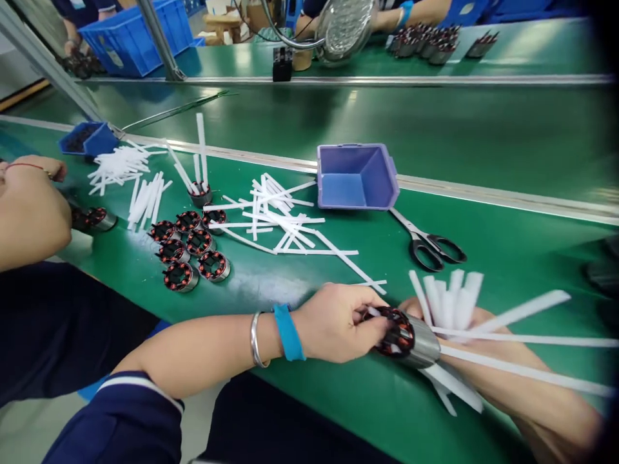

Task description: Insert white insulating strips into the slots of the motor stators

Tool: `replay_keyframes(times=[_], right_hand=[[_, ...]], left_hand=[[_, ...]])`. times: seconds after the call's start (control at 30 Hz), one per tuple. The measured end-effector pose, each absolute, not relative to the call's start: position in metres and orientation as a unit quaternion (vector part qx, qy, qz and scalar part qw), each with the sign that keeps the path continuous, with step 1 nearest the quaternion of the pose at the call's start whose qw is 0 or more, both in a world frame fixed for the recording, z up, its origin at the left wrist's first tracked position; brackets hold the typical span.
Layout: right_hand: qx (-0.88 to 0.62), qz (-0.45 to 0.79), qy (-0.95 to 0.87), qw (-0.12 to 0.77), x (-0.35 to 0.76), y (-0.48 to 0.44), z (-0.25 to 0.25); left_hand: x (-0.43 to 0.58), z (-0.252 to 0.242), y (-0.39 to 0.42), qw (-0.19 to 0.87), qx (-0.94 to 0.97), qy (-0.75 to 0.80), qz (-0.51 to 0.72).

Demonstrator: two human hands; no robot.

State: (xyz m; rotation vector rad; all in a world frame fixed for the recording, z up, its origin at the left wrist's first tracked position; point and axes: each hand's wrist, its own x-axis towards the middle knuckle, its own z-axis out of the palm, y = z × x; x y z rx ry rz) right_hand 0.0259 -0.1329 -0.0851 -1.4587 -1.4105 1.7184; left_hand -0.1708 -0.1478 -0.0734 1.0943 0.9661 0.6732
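Low at the right, a motor stator [425, 343] lies tilted on its side between my two hands, copper windings facing left. My left hand [333, 322] is closed at the winding end, thumb and finger pinched by a small white strip tip [373, 311]. Partly hidden behind the stator, my right hand [489, 320] supports it; its fingers hardly show. Long white strips [527, 338] stick out of the stator's far end to the right. A bunch of shorter white strips [452, 299] stands up by my right hand.
Several stators [178, 276] stand left of centre, one holding upright strips [202, 151]. Loose white strips [285, 219] are scattered near a purple bin [358, 206] and black-handled scissors [428, 248]. A co-worker's arm [33, 212] reaches in at left. A metal rail [459, 187] runs behind.
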Motion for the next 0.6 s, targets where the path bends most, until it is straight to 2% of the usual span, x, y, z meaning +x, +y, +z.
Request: replay_keyframes(times=[0.13,0.23,0.33,0.5,0.6], right_hand=[[-0.528,0.617,-0.545,0.206,0.021,-0.131,-0.086],[-0.541,0.582,-0.578,0.184,0.021,-0.131,-0.085],[-0.545,0.557,-0.593,0.204,0.026,-0.132,-0.088],[-0.540,0.538,-0.599,0.246,0.033,-0.135,-0.091],[-0.534,0.534,-0.609,0.243,0.034,-0.135,-0.089]], left_hand=[[-0.174,-0.075,-0.146,0.679,0.508,0.436,0.302],[-0.175,-0.076,-0.143,0.710,0.471,0.429,0.300],[-0.175,-0.076,-0.141,0.737,0.451,0.416,0.285],[-0.172,-0.074,-0.143,0.717,0.441,0.441,0.312],[-0.173,-0.072,-0.141,0.755,0.409,0.422,0.290]])
